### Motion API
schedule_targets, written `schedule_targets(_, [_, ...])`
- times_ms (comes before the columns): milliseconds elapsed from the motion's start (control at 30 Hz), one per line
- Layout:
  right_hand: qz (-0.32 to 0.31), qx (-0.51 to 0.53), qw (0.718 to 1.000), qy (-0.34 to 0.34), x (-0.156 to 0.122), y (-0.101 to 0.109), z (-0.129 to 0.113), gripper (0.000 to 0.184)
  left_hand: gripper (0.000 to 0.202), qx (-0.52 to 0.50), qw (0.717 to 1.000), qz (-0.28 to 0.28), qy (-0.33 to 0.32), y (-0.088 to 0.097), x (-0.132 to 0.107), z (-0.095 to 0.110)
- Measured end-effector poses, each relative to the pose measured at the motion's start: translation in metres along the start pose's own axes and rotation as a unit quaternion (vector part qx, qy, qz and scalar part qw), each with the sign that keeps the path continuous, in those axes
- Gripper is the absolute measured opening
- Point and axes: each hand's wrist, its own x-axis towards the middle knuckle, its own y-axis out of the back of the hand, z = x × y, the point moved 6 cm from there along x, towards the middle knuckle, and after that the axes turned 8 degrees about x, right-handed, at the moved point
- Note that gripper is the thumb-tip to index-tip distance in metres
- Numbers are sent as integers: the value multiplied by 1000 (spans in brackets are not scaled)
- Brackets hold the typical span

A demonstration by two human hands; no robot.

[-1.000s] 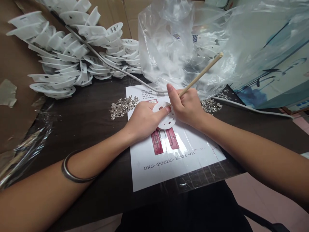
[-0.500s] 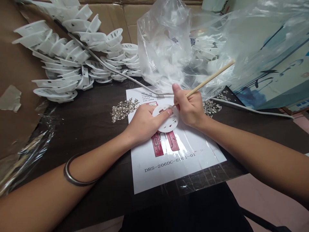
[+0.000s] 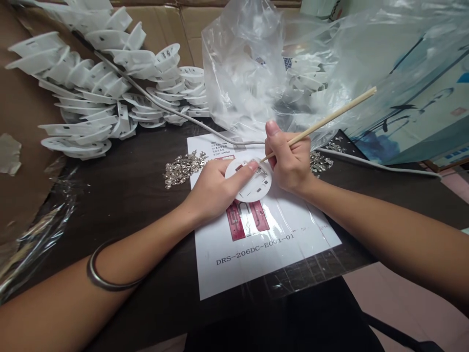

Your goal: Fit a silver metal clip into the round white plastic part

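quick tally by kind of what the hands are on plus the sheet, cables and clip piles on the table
white round plastic disc under left hand: 1
wooden stick in right hand: 1
printed sheet: 1
piles of small metal clips: 2
white cables: 2
total: 7

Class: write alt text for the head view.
A left hand presses a white round plastic disc onto a printed sheet while the right hand pokes it with a wooden stick; metal clips lie alongside.
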Motion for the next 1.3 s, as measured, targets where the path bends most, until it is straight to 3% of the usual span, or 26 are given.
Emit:
schedule_targets(600, [-36, 46, 998, -25, -1, -4, 4, 62, 48, 46, 999, -14, 11, -2, 1, -1])
schedule_targets(933, [-95, -46, 994, -25, -4, -8, 1, 61, 46, 125, 992, -17, -21, -5, -2, 3])
schedule_targets(1133, [-127, -83, 988, 13, -12, -11, -12, 58, 44, 184, 982, -8, -34, -9, -5, 5])
schedule_targets(1300, [-141, -131, 981, -20, -15, -12, -12, 59, 47, 196, 980, -6, -44, -11, -6, 6])
